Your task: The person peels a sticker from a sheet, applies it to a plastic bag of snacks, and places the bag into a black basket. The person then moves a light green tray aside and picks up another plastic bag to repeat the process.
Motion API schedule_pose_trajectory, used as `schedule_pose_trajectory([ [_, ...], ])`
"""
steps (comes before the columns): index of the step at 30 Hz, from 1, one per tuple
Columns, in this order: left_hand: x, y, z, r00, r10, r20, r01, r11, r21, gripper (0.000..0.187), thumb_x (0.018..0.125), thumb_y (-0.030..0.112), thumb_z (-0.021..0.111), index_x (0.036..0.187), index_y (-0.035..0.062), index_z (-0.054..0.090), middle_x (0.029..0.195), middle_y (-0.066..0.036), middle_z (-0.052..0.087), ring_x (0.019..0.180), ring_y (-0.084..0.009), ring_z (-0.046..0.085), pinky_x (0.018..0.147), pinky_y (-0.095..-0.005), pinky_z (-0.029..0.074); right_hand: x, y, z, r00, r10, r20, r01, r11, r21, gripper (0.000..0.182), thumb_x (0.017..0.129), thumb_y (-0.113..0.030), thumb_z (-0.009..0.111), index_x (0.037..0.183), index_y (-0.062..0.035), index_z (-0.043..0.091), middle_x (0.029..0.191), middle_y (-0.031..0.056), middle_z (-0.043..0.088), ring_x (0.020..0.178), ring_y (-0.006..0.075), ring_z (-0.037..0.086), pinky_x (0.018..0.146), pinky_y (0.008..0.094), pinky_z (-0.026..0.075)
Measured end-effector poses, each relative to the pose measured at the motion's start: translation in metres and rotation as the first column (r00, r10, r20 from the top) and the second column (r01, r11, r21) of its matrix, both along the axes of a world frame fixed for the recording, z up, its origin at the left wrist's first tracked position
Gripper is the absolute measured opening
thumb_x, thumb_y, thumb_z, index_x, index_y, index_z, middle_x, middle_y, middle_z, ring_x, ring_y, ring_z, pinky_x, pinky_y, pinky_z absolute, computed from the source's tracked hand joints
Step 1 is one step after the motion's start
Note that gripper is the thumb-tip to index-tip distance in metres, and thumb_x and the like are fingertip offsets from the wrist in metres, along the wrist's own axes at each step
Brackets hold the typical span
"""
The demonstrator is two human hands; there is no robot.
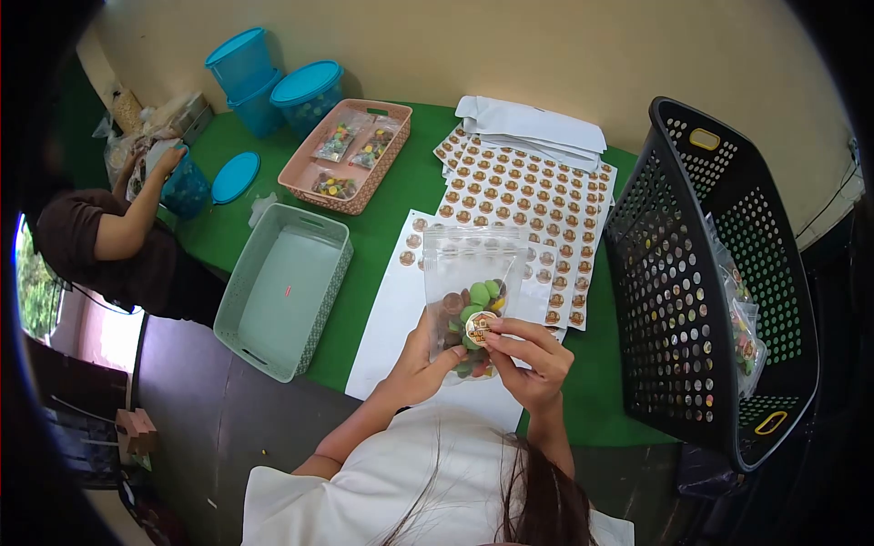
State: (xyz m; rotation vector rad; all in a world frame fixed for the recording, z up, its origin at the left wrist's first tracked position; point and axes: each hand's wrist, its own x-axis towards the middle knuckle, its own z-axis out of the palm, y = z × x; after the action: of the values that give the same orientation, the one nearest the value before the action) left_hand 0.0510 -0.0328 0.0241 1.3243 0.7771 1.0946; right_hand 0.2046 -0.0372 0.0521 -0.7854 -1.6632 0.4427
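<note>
A clear zip pouch [464, 257] of green, brown, yellow and red candies [482, 293] is held upright over the table's near edge. My left hand [421, 366] grips it low on its left side, thumb across the front. Against the front of the pouch is a round printed sticker [477, 329]. My right hand [533, 359] has its thumb and fingertips closed at that sticker's right edge. Behind the pouch lie sheets of matching round stickers [519, 187], some with labels peeled off.
A black perforated basket [651, 282] with filled pouches [745, 341] stands at right. Left of the sheets are a mint basket [289, 291] and a pink basket [300, 173] holding pouches. Blue tubs [308, 91] stand behind. Another person [100, 232] works at a blue tub [187, 187].
</note>
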Motion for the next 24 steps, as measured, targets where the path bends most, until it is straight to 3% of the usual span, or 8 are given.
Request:
schedule_pose_trajectory([
  [6, 0.002, -0.003, 0.003, 0.996, 0.078, 0.036, -0.079, 0.997, 0.024, 0.049, 0.072, -0.002, 0.045, 0.118, -0.0031, 0.028, 0.112, -0.016, 0.044, 0.102, -0.0193, 0.045, 0.086, -0.0312, 0.036, 0.001, 0.001, 0.000, 0.999, -0.006, 0.035, 0.006, 1.000, -0.002, 0.022, 0.063, 0.011, 0.061, 0.082, -0.0003, 0.061, 0.087, 0.0115, 0.058, 0.076, 0.0187, 0.060, 0.058, 0.0233, 0.053],
  [8, -0.001, -0.002, 0.006, 0.982, 0.122, -0.141, -0.097, 0.981, 0.170, 0.045, 0.071, -0.002, 0.047, 0.114, -0.0004, 0.035, 0.102, -0.014, 0.050, 0.094, -0.0191, 0.049, 0.081, -0.0302, 0.039, 0.003, 0.002, -0.002, 0.996, -0.037, 0.084, 0.037, 0.999, -0.001, 0.021, 0.062, 0.009, 0.062, 0.079, -0.0014, 0.061, 0.085, 0.0098, 0.059, 0.074, 0.0183, 0.060, 0.060, 0.0237, 0.051],
  [11, -0.004, 0.000, 0.011, 0.943, 0.185, -0.275, -0.104, 0.954, 0.282, 0.042, 0.069, -0.003, 0.049, 0.110, 0.0028, 0.042, 0.092, -0.012, 0.051, 0.085, -0.0200, 0.053, 0.075, -0.0290, 0.042, 0.004, 0.002, 0.000, 0.996, -0.041, 0.082, 0.043, 0.998, -0.034, 0.020, 0.061, 0.008, 0.063, 0.078, -0.0024, 0.061, 0.084, 0.0087, 0.060, 0.073, 0.0180, 0.060, 0.062, 0.0236, 0.049],
  [15, -0.004, 0.002, 0.013, 0.937, 0.215, -0.276, -0.125, 0.942, 0.311, 0.042, 0.068, -0.003, 0.052, 0.108, 0.0052, 0.045, 0.089, -0.011, 0.051, 0.082, -0.0210, 0.053, 0.071, -0.0288, 0.043, 0.005, 0.001, -0.002, 0.994, -0.055, 0.090, 0.058, 0.998, -0.025, 0.021, 0.060, 0.008, 0.063, 0.078, -0.0027, 0.062, 0.084, 0.0088, 0.060, 0.073, 0.0177, 0.060, 0.061, 0.0233, 0.050],
  [17, -0.004, 0.003, 0.016, 0.911, 0.267, -0.313, -0.101, 0.882, 0.460, 0.042, 0.067, -0.002, 0.054, 0.108, 0.0043, 0.046, 0.090, -0.012, 0.051, 0.083, -0.0209, 0.053, 0.070, -0.0294, 0.043, 0.006, 0.000, -0.002, 0.992, -0.078, 0.099, 0.081, 0.996, -0.031, 0.022, 0.060, 0.009, 0.063, 0.078, -0.0032, 0.062, 0.083, 0.0083, 0.059, 0.074, 0.0180, 0.060, 0.062, 0.0238, 0.050],
  [21, -0.003, 0.003, 0.011, 0.911, 0.267, -0.316, -0.090, 0.873, 0.479, 0.043, 0.069, 0.000, 0.055, 0.110, 0.0050, 0.045, 0.092, -0.012, 0.051, 0.083, -0.0202, 0.053, 0.072, -0.0293, 0.043, 0.007, 0.000, -0.003, 0.991, -0.106, 0.078, 0.107, 0.994, -0.014, 0.024, 0.059, 0.009, 0.063, 0.079, -0.0049, 0.062, 0.080, 0.0064, 0.059, 0.068, 0.0150, 0.058, 0.056, 0.0223, 0.048],
  [23, -0.001, 0.000, 0.005, 0.962, 0.147, -0.232, -0.084, 0.962, 0.258, 0.043, 0.073, 0.003, 0.053, 0.114, 0.0033, 0.041, 0.097, -0.012, 0.051, 0.087, -0.0183, 0.053, 0.076, -0.0296, 0.042, 0.011, 0.002, -0.006, 0.976, -0.127, 0.175, 0.109, 0.988, 0.107, 0.029, 0.056, 0.007, 0.066, 0.081, -0.0080, 0.063, 0.089, 0.0073, 0.057, 0.059, 0.0115, 0.053, 0.050, 0.0198, 0.042],
  [24, 0.000, -0.003, 0.004, 0.961, 0.146, -0.234, -0.083, 0.963, 0.258, 0.043, 0.073, 0.003, 0.053, 0.114, 0.0033, 0.041, 0.097, -0.012, 0.051, 0.087, -0.0183, 0.053, 0.076, -0.0296, 0.042, 0.012, 0.001, -0.007, 0.977, -0.128, 0.173, 0.110, 0.988, 0.107, 0.029, 0.056, 0.007, 0.066, 0.081, -0.0080, 0.063, 0.089, 0.0073, 0.057, 0.059, 0.0115, 0.053, 0.050, 0.0198, 0.042],
])
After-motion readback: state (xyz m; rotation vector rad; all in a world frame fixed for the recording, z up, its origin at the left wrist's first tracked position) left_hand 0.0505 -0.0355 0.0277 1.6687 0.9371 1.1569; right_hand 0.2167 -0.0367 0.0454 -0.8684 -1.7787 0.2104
